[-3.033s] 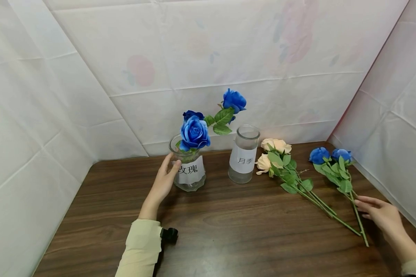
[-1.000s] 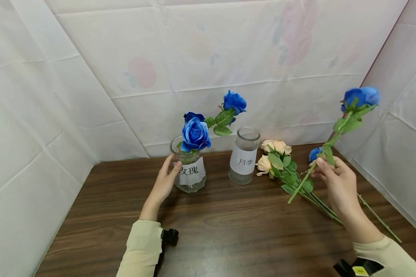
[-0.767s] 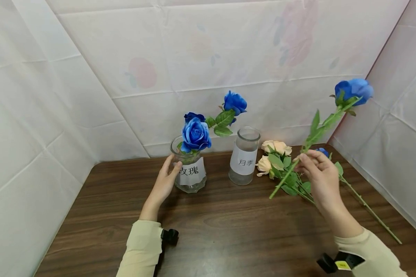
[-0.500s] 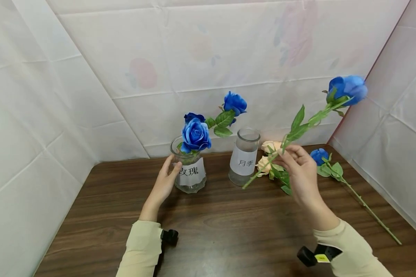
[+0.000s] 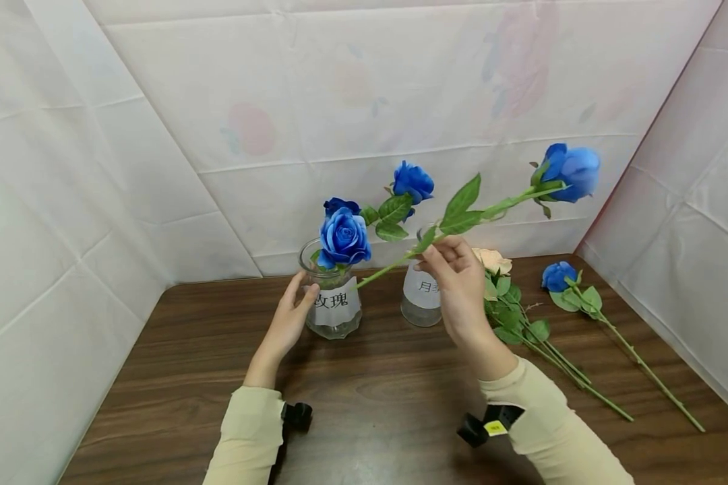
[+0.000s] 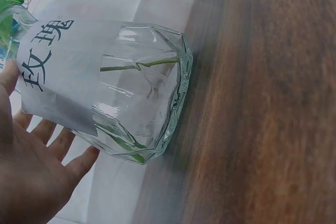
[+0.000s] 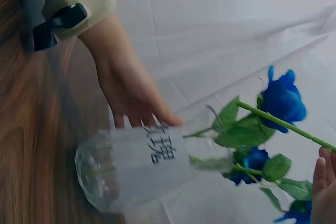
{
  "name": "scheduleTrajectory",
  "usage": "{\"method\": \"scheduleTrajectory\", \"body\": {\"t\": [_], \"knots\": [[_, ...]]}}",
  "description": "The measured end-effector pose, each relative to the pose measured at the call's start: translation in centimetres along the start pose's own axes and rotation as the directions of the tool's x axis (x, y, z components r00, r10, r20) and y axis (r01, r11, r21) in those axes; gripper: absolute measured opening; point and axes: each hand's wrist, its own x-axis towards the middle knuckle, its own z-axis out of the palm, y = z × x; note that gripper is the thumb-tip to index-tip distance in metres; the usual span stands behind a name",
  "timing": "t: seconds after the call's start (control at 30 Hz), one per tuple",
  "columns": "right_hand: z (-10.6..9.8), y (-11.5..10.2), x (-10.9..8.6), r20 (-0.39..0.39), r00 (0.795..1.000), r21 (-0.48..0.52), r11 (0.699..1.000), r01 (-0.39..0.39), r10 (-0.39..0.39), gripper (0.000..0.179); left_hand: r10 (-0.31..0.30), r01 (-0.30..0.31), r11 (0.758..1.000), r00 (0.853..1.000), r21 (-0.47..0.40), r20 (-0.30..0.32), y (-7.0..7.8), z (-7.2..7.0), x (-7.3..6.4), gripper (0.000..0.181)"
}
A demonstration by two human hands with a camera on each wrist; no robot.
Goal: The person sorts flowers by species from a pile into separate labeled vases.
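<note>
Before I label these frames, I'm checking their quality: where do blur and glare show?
Head view: the held blue bloom looks smeared at its outer edge, and the table carries a faint sheen; left wrist view: bright reflections streak the glass jar; right wrist view: that jar looks blurred.

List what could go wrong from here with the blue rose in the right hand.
The held blue rose could snag on the blue roses crowding the top of the glass vase labelled 玫瑰. The left hand holds that vase from one side, so a push from the rose might tilt it. The right hand might also knock the second glass vase, which it partly covers in the head view.
</note>
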Motion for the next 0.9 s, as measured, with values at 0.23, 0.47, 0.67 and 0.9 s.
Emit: {"method": "scheduleTrajectory", "body": {"t": [0.23,0.47,0.67,0.9], "knots": [[2.7,2.5,0.5,-0.037,0.999,-0.003,1.0,0.021,-0.021,0.012,-0.006,0.006,1.0,1.0,0.005,0.0,-0.1,-0.1,0.0,0.069],[3.7,4.9,1.5,-0.029,0.995,-0.052,0.995,0.09,-0.092,0.01,0.0,0.0,1.0,1.0,-0.01,-0.003,0.1,0.0,-0.1,0.069],[4.2,7.1,2.3,-0.01,0.993,-0.18,0.977,0.117,-0.121,0.011,0.013,-0.013,1.0,1.0,-0.018,-0.007,-0.1,0.0,0.2,0.066],[4.9,9.3,2.5,-0.009,0.998,-0.23,0.971,0.06,-0.064,0.01,0.02,-0.02,1.0,1.0,-0.019,-0.003,-0.2,0.2,0.2,0.067]]}}
